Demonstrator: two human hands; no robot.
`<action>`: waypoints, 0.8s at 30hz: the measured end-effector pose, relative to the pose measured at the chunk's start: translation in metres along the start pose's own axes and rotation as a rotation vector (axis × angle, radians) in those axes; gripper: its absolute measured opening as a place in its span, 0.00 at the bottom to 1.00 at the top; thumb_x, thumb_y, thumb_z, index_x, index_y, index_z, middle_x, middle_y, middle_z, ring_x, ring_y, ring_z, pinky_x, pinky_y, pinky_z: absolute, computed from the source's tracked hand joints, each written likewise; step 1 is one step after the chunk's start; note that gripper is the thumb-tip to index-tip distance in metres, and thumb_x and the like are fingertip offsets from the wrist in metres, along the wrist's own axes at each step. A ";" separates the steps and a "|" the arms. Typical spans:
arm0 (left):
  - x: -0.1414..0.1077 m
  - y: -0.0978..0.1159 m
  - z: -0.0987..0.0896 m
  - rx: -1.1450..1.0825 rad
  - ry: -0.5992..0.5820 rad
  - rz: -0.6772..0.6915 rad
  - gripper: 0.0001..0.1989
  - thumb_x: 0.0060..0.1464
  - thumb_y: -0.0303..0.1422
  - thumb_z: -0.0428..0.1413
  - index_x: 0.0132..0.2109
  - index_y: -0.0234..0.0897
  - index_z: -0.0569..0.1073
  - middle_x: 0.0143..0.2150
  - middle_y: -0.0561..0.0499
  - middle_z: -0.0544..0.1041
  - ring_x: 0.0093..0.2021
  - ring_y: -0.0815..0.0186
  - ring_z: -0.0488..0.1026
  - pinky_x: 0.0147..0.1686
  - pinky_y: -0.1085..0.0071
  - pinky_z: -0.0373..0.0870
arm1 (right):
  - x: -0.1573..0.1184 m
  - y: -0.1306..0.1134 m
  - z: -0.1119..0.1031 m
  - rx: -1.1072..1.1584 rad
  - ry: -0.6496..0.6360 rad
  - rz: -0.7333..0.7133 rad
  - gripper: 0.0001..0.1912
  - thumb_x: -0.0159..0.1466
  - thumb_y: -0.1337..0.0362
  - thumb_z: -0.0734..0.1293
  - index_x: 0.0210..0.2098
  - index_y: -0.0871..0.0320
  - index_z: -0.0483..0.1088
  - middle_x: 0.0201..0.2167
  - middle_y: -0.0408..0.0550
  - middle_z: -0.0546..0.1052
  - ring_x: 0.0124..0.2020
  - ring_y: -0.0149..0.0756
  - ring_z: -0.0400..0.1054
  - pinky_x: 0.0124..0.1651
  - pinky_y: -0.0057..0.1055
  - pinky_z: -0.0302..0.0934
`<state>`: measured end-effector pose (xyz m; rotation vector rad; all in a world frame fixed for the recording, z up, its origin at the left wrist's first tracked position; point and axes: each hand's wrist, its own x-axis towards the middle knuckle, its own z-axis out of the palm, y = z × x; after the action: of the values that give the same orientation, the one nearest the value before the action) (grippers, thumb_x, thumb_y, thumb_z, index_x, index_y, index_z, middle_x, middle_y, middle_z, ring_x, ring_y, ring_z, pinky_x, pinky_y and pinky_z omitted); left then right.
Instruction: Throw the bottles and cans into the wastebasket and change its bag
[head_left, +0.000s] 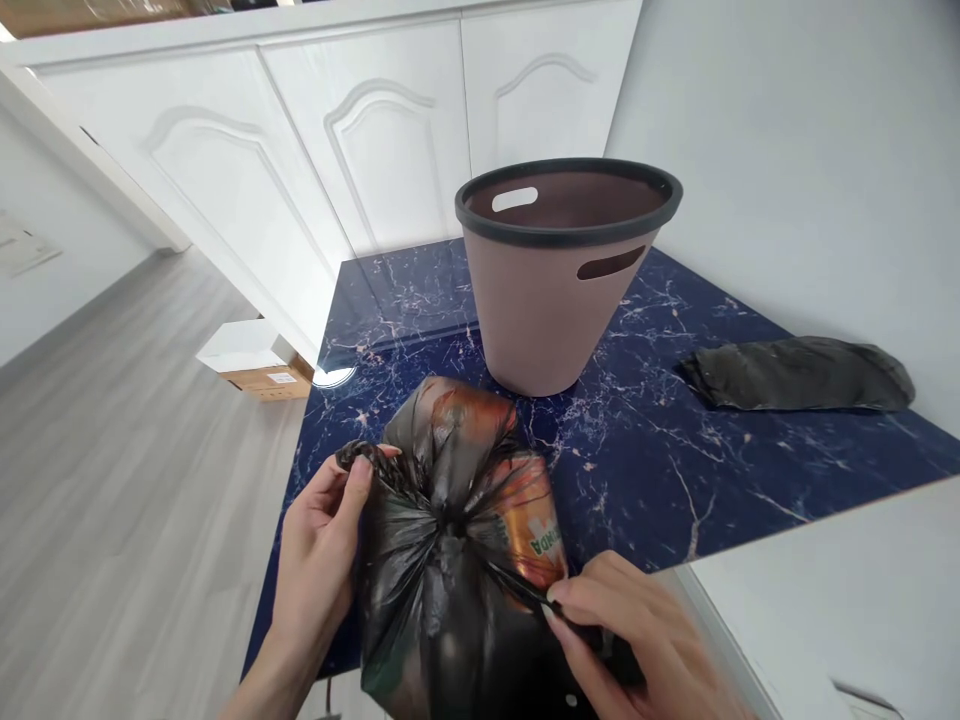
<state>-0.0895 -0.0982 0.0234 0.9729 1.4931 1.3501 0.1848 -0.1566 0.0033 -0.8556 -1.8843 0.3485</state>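
A filled black plastic garbage bag sits on the blue marbled tabletop at the near edge, gathered tight at its middle. Through the thin plastic an orange can shows. My left hand pinches a twisted end of the bag on the left side. On the right, my right hand grips another stretched end between thumb and fingers. Both ends are pulled apart from the gathered centre. Whether a knot sits there I cannot tell.
Behind the bag stands a pinkish-brown trash bin with a dark rim and handle slots. To the right lies a roll of black bags on the tabletop. White cabinets close off the back. A cardboard box rests on the floor at left.
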 end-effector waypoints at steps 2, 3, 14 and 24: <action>0.000 -0.002 -0.002 0.027 -0.003 0.023 0.23 0.62 0.51 0.68 0.53 0.39 0.83 0.53 0.46 0.85 0.52 0.56 0.81 0.50 0.69 0.76 | 0.001 0.000 -0.004 -0.017 -0.036 0.030 0.16 0.70 0.78 0.64 0.54 0.57 0.69 0.31 0.43 0.78 0.28 0.31 0.71 0.32 0.26 0.71; -0.001 -0.002 -0.003 0.049 0.003 0.053 0.21 0.63 0.51 0.67 0.52 0.39 0.83 0.54 0.47 0.85 0.53 0.56 0.81 0.52 0.69 0.75 | 0.004 0.000 -0.007 -0.030 -0.059 0.041 0.16 0.70 0.78 0.64 0.54 0.56 0.69 0.30 0.42 0.77 0.28 0.31 0.71 0.32 0.26 0.71; -0.009 0.005 0.001 0.176 0.005 0.173 0.18 0.68 0.50 0.63 0.50 0.41 0.84 0.56 0.47 0.84 0.57 0.55 0.79 0.58 0.67 0.73 | 0.054 -0.016 0.000 -0.137 -0.225 0.111 0.17 0.74 0.64 0.69 0.61 0.53 0.72 0.46 0.51 0.77 0.44 0.40 0.76 0.47 0.37 0.76; -0.013 0.001 -0.011 0.148 -0.033 0.153 0.18 0.69 0.50 0.62 0.53 0.41 0.82 0.59 0.46 0.83 0.58 0.55 0.78 0.61 0.65 0.71 | 0.088 -0.011 0.031 -0.304 -0.435 0.044 0.04 0.70 0.72 0.71 0.40 0.57 0.76 0.39 0.48 0.72 0.41 0.44 0.68 0.42 0.42 0.66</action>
<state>-0.0957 -0.1134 0.0255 1.2190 1.5363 1.3368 0.1313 -0.0994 0.0545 -1.0899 -2.3653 0.2953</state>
